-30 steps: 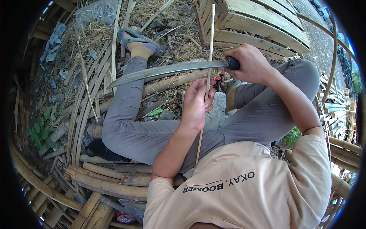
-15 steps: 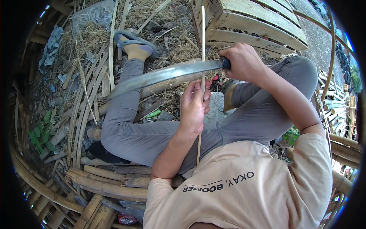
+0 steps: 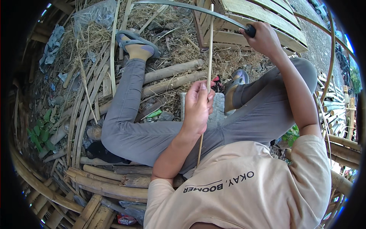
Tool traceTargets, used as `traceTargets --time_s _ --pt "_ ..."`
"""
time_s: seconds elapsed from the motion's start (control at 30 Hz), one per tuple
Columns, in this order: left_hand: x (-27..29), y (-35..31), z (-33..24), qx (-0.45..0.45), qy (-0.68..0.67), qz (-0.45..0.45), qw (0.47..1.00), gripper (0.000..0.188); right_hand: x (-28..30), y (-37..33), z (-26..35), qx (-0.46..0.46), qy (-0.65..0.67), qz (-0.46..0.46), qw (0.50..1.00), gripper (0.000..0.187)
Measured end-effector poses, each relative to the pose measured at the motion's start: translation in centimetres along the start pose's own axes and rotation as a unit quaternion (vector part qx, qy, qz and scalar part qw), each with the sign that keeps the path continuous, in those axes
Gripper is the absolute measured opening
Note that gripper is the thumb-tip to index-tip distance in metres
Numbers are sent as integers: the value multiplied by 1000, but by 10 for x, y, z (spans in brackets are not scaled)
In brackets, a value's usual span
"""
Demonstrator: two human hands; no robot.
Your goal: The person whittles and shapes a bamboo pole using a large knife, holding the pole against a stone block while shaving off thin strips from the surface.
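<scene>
My left hand (image 3: 198,107) is closed round a thin, pale bamboo strip (image 3: 210,49). The strip runs from near my waist up past the hand toward the wooden crate. My right hand (image 3: 264,38), farther out and to the right, grips the black handle of a long, curved machete (image 3: 213,13). Its blade reaches leftward across the strip near the strip's far end; whether the two touch I cannot tell. Below my left hand is a grey stone block (image 3: 218,107) between my legs.
A slatted wooden crate (image 3: 263,23) stands at the far right. Bamboo poles (image 3: 171,82) and long split strips (image 3: 85,99) lie on ground strewn with shavings. Bamboo pieces (image 3: 110,185) lie by my left side, and a clear plastic bag (image 3: 93,17) at the far left.
My right hand has carried the machete outward along the strip and slightly right, from just beyond my left hand to near the strip's far end. The strip's far end has tilted slightly right.
</scene>
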State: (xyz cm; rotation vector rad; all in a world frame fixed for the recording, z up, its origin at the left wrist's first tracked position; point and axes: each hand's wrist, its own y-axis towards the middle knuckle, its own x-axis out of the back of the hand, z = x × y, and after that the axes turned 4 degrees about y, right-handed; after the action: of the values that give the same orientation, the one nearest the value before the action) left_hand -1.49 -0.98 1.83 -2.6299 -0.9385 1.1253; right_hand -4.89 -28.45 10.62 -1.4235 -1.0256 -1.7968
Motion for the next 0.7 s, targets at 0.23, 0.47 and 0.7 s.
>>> traceTargets --time_s 0.23,0.47,0.7 --pt "15 1 -12 38 -158 140 977 32 14 -22 32 8 100 43 994 34" --pt "9 5 -6 41 -129 83 987 30 4 -48 63 149 104 140 973 21" --pt "-2 -2 -2 -24 11 -4 1000 25 2 -51 65 165 24 128 978 23"
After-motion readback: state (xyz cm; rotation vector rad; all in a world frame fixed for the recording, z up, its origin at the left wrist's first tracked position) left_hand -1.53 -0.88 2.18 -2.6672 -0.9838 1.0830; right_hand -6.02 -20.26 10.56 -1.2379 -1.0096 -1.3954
